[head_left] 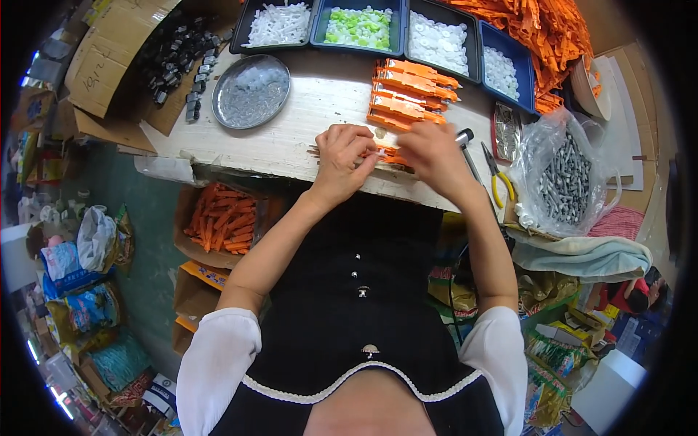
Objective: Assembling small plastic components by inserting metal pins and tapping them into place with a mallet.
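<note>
Near the front edge of the white worktable [320, 94], my left hand [339, 161] is closed, its curled fingers pressed on an orange plastic part [393, 155] that they partly cover. Over the other end of that part is my right hand [438, 161], slightly smeared by motion, its fingertips hidden below the hand. Just beyond the hands lies a stack of orange plastic pieces with metal bits [411, 94], side by side. A black-and-silver tool [465, 138] rests right beside my right hand.
A round metal dish [251, 92] holds small shiny pieces. Trays of white parts [438, 42] and green parts [358, 27] line the back, beside an orange heap [534, 36]. Yellow-handled pliers [502, 187] and a bag of grey screws [571, 174] lie right. Black parts [182, 62] fill a carton left.
</note>
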`<state>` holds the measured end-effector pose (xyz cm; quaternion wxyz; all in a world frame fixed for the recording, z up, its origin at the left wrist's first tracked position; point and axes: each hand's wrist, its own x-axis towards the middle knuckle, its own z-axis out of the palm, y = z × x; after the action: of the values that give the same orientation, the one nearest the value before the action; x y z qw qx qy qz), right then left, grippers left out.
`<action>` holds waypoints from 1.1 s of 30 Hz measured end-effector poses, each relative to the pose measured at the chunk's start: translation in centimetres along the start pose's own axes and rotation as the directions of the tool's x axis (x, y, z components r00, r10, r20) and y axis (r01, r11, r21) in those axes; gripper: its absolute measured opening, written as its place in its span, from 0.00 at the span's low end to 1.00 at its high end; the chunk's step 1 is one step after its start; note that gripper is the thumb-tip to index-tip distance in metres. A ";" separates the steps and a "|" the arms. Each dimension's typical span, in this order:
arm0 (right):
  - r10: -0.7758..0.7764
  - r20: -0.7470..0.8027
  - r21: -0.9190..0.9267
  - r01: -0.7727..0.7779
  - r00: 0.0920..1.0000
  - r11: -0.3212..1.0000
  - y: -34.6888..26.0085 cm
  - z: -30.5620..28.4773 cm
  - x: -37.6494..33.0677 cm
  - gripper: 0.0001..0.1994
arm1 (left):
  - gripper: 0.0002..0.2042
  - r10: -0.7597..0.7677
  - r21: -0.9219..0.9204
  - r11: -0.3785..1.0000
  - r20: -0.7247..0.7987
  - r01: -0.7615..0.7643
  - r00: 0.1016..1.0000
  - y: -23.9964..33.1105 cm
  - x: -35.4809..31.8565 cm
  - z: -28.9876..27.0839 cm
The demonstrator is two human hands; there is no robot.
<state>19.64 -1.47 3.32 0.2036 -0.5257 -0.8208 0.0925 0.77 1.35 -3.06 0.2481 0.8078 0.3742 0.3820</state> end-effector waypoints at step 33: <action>0.882 -0.364 -0.248 -0.944 0.299 0.218 22.2 -9.4 -18.9 0.16 | 0.10 -0.191 0.554 0.799 -0.136 0.235 0.972 -12.0 17.5 -8.9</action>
<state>48.88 -9.51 -0.83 0.0506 -0.9409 -0.3340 -0.0224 -3.86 23.40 1.45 0.0247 0.7830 0.5678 0.2527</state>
